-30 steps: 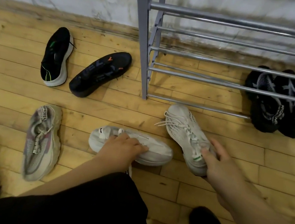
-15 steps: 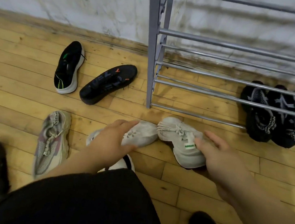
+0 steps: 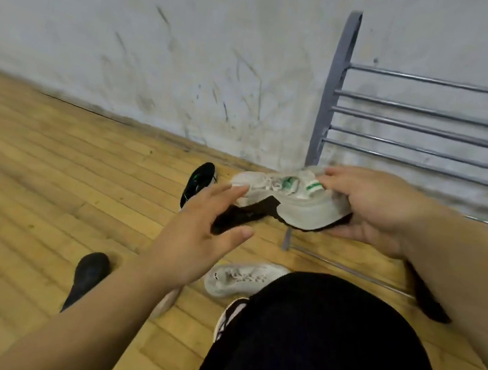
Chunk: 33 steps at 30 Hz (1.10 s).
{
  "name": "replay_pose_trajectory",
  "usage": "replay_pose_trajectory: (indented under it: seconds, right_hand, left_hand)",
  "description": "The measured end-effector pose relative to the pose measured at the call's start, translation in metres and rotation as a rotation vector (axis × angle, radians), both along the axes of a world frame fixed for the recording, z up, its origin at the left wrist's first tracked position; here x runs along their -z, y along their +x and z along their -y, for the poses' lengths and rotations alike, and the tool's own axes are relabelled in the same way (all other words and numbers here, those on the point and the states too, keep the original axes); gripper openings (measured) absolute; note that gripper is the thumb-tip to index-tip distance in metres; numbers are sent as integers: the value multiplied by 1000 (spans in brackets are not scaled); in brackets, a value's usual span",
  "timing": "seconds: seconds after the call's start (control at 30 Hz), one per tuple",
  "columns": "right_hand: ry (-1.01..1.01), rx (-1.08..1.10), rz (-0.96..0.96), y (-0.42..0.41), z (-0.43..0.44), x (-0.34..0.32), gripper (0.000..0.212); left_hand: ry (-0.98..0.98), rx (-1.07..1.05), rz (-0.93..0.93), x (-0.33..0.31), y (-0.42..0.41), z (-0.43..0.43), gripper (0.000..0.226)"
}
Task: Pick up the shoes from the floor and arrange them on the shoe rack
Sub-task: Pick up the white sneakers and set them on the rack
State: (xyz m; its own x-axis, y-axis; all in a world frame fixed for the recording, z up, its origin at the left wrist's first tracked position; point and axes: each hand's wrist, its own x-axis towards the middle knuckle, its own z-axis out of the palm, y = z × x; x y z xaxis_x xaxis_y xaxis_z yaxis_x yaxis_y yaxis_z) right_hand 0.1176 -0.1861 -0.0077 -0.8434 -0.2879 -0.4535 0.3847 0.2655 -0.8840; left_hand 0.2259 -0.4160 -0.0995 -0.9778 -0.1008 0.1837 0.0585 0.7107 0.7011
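My right hand (image 3: 379, 213) grips a white sneaker with green marks (image 3: 290, 200) by its heel end and holds it in the air in front of the grey metal shoe rack (image 3: 432, 133). With fingers spread, my left hand (image 3: 197, 241) hovers just left of the sneaker's toe, and its fingertips are close to or touching it. A second white sneaker (image 3: 239, 278) lies on the wooden floor below, partly hidden behind my knee. A black sneaker with green trim (image 3: 197, 184) lies on the floor beyond my left hand.
Another black shoe (image 3: 241, 216) shows under the lifted sneaker. A dark shoe (image 3: 87, 275) lies at lower left, and a further dark shoe (image 3: 427, 298) sits under my right forearm. My black-clad knee (image 3: 323, 346) fills the lower middle. A scuffed white wall stands behind the rack.
My right hand has lifted one white sneaker off the floor up toward the rack. My left hand has let go of the other white sneaker, which stays on the floor. The view has tilted.
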Motion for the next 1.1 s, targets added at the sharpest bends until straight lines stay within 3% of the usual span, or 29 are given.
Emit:
replay_pose_trajectory:
  seconds: [0.17, 0.27, 0.4, 0.57, 0.67, 0.77, 0.87, 1.0, 1.1]
  right_hand:
    - [-37, -272, 0, 58, 82, -32, 10]
    - [-25, -412, 61, 102, 122, -19, 18]
    - [142, -610, -1, 145, 144, 12, 36]
    - [231, -770, -49, 167, 145, 25, 46]
    - [251, -777, -59, 169, 150, 28, 46]
    - [296, -817, -108, 170, 151, 35, 47]
    - [356, -876, -157, 168, 148, 41, 49]
    - [448, -936, -202, 164, 143, 47, 44]
    - [463, -954, -189, 162, 145, 52, 45]
  left_hand:
    - [-29, -113, -52, -42, 76, 37, 65]
    - [119, -176, 46, -39, 130, 63, 51]
    - [140, -289, 197, -4, 198, 87, 54]
    - [334, -379, 245, 47, 244, 79, 60]
    - [411, -438, 216, 60, 249, 74, 45]
    - [340, -480, 285, 82, 257, 74, 33]
    - [307, -602, 460, 125, 272, 73, 51]
    - [199, -638, 843, 203, 308, 65, 82]
    - [134, -586, 1137, 248, 336, 61, 83]
